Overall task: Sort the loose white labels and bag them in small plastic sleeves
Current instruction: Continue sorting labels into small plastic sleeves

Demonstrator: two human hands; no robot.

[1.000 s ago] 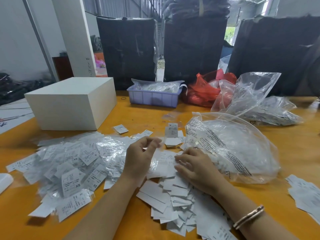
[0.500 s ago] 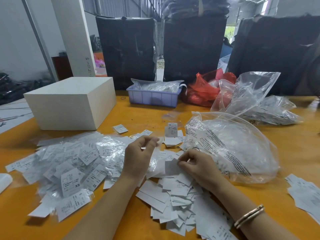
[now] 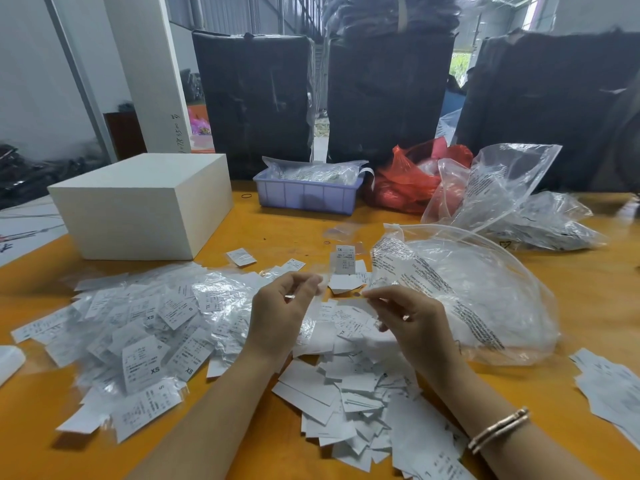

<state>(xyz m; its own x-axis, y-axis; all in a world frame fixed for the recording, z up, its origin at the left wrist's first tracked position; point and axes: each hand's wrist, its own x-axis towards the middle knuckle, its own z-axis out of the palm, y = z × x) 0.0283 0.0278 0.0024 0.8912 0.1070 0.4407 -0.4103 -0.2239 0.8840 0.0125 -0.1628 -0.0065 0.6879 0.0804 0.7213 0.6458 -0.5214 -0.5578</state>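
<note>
Head view: both hands are hovering above the orange tabletop (image 3: 571, 317), raised over the heap of loose white paper labels (image 3: 349, 393). Left hand (image 3: 280, 317) is curling its fingers, thumb and forefinger pinching the top edge of a small clear plastic sleeve (image 3: 313, 306) that is hanging below the fingertips. Right hand (image 3: 412, 323) is pinching one white label (image 3: 349, 301) by its right end; the label is lying nearly flat, its free end pointing toward the sleeve, just beside it. Whether label and sleeve are touching cannot be told.

Relative to the loose heap: the spread of already sleeved labels (image 3: 138, 334) is lying to its left; a large clear printed plastic bag (image 3: 467, 292) is sitting to its right, touching it; a white rectangular box (image 3: 145, 206) is standing behind and left; a lilac plastic tray (image 3: 304, 197) is sitting behind.
</note>
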